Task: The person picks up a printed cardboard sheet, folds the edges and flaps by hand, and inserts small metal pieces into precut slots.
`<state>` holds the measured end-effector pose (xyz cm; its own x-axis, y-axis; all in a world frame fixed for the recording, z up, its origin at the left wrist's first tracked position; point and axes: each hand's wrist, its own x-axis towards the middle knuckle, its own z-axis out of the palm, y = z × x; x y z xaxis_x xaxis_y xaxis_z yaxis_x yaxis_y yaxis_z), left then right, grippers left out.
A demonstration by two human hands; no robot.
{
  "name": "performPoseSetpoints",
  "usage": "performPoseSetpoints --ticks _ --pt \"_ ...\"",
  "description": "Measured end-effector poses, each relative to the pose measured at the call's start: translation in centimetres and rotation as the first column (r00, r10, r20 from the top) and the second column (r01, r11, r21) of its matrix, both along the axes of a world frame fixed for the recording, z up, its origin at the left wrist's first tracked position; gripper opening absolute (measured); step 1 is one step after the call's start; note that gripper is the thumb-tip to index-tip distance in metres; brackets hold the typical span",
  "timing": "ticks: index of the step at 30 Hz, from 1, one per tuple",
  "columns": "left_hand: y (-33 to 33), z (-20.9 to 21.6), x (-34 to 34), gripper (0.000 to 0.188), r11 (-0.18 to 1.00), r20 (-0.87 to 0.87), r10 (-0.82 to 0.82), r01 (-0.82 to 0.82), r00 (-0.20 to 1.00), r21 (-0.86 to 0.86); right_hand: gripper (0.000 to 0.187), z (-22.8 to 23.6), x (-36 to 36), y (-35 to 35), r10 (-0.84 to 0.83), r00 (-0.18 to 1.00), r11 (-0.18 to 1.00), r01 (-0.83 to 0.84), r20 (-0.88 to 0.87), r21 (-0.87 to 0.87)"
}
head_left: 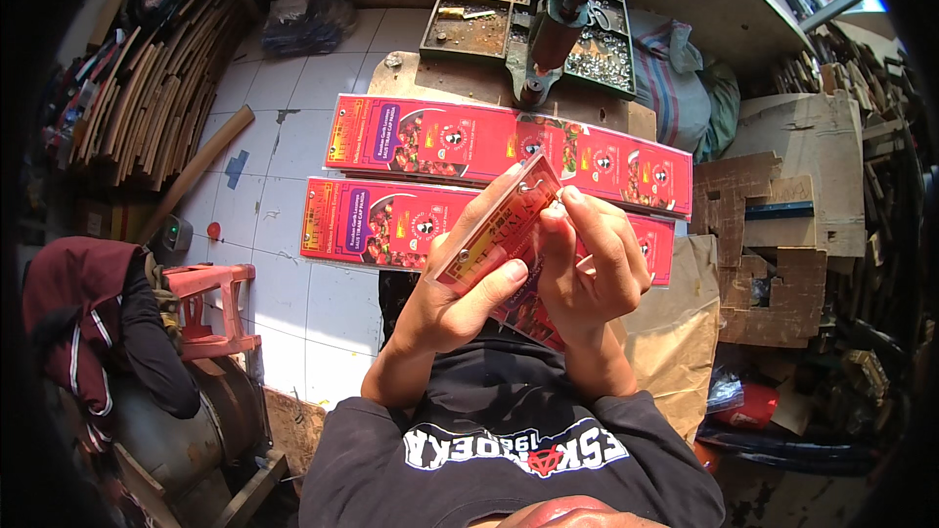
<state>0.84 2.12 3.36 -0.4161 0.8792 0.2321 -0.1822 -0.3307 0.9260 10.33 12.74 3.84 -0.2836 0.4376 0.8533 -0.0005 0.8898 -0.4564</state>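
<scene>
At the left a red plastic stool (220,308) stood on white floor tiles. A long, flat, glossy red printed panel (377,225) lay crosswise before the person, nearly parallel to a second such red panel (401,139) set farther off. The left hand (442,311) gripped a third panel, a glossy red strip with a yellow-printed end (497,232), thumb on its face and fingers behind; it was held up, tilted, above the nearer panel. Past the farther panel stood a dark steel hand press (558,39) between tray compartments with small metal bits. The right hand (599,264) pinched thumb and forefinger at the strip's right edge; whether a thin film was caught there too, I could not tell. Brown cut cardboard (768,264) lay at far right.

Such edge work seemed best done with the left grip firm but flat, lest the strip crease, and the right fingertips pulling lightly, close to the edge.

The flat panels bore yellow end blocks, purple boxes with white lettering, bowls of food and a round panda emblem. The black shirt (489,381) carried white lettering, upside down.
</scene>
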Motion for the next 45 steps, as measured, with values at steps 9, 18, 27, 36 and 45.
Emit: performPoseSetpoints --ticks 9,18,27,36,45 --pt "0.0 -0.1 -0.2 0.068 1.0 -0.01 -0.012 0.011 1.0 -0.016 0.021 -0.1 0.1 0.3 0.035 0.999 0.999 -0.035 -0.013 -0.016" --pt "0.1 0.0 -0.1 0.069 1.0 0.0 -0.006 0.006 1.0 0.007 0.021 0.1 -0.1 0.4 0.033 0.999 0.999 -0.033 -0.003 0.016" --pt "-0.1 -0.1 0.0 0.067 1.0 0.015 -0.015 0.015 1.0 -0.027 0.023 -0.1 -0.4 0.2 0.0 1.0 1.0 0.0 0.0 -0.006" --pt "-0.3 0.1 0.1 0.065 0.998 0.037 -0.02 0.022 0.999 -0.063 0.023 0.0 -0.8 0.0 -0.036 0.999 0.995 0.032 -0.04 -0.091" --pt "0.0 -0.1 -0.3 0.069 0.995 -0.035 -0.076 0.073 0.997 -0.068 0.024 0.5 -1.2 -0.2 -0.057 0.993 0.942 0.018 -0.106 -0.336"
